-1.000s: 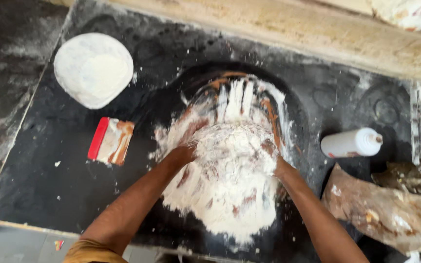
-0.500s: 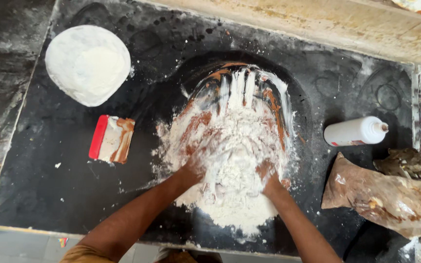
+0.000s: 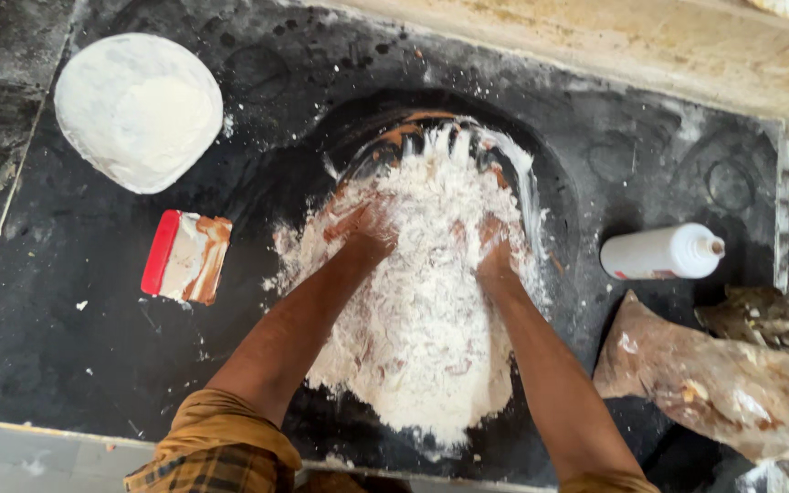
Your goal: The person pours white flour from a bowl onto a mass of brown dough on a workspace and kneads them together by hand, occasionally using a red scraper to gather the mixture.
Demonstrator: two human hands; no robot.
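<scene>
A big heap of white flour with reddish-brown lumps (image 3: 422, 319) lies on a black stone slab (image 3: 93, 338). Both my hands are pushed into its far half. My left hand (image 3: 362, 228) is coated in flour, fingers buried in the mix. My right hand (image 3: 497, 251) sits a little to the right, also sunk in the flour. Whether either hand closes on a lump is hidden by the flour. Brown smears ring the far edge of the heap.
A round white dish of flour (image 3: 139, 110) sits at the far left. A red-handled scraper (image 3: 186, 257) smeared with dough lies left of the heap. A white bottle (image 3: 661, 253) lies on its side at right, above a crumpled plastic bag (image 3: 714, 383). A stone ledge (image 3: 595, 41) runs behind.
My hands moved from the near middle of the heap up toward its far half, pushing flour away from me. The camera has shifted slightly.
</scene>
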